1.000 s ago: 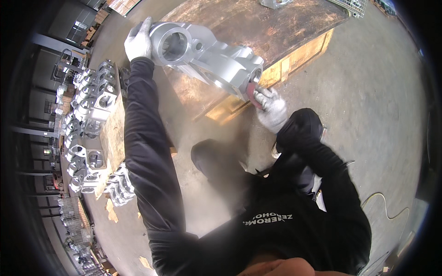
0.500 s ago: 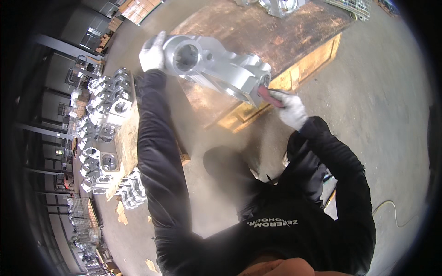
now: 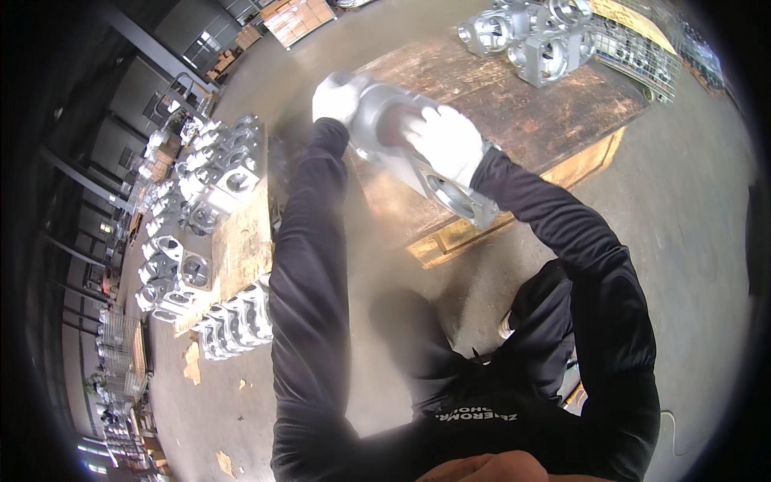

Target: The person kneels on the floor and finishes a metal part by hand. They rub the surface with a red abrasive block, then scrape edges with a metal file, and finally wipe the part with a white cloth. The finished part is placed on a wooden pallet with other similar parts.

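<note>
A silvery cast metal part (image 3: 369, 120) with a round opening at one end and a squarish, holed flange at the other is tilted above the near left of the wooden worktable. My left hand (image 3: 336, 98), in a white glove, is closed on its round, far-left end. Across the part's upper face lies my right hand (image 3: 448, 143), also gloved, with its fingers reaching over the round opening. Under those fingertips a blurred reddish pad (image 3: 393, 124) shows in part. The glove hides the rest of it.
More castings (image 3: 546, 56) stand at the table's (image 3: 490, 88) far right, beside a wire basket (image 3: 642, 60). Left of me, a pallet (image 3: 245, 249) carries many similar castings. Cardboard scraps (image 3: 192, 363) lie on the floor, and boxes (image 3: 297, 20) are stacked far back.
My right hand has gone from the casting's near-right end, where the reddish pad showed clearly, leftward onto its upper face by the round opening. The view has shifted; my left hand keeps its hold.
</note>
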